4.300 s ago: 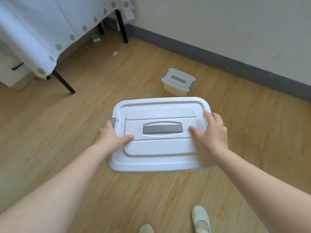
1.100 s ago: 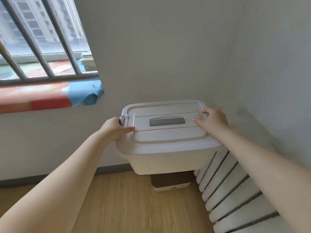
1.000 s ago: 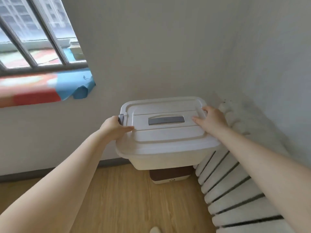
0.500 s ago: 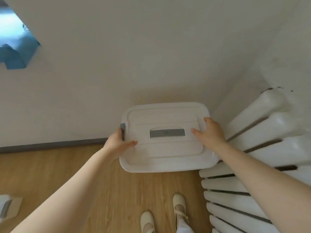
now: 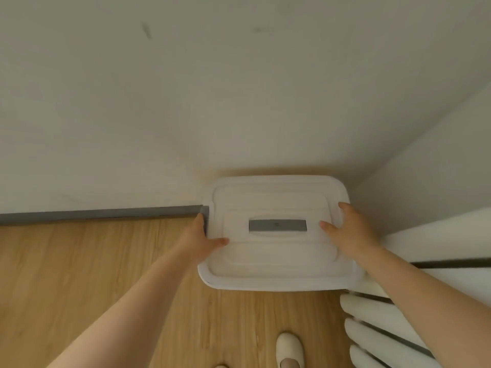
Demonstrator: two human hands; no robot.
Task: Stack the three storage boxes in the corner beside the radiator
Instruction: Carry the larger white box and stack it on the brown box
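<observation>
Bare forearms; cream slip-on shoe, apparently strapped.

A pale, off-white painted wall meets a second wall at a corner. Below it runs a grey skirting board, then light wood-plank floor. Soft, even light.

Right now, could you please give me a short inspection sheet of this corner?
Surface: wood floor, grey skirting along the wall.
Job's things: white storage box with grey lid handle, in the corner beside the radiator; what lies under it is hidden.
Clutter: nothing seen.
Hands: left hand grips the box's left edge, thumb on the lid; right hand holds the right edge.
Cables: nothing seen.
Surroundings: pale walls, a white shoe.
</observation>
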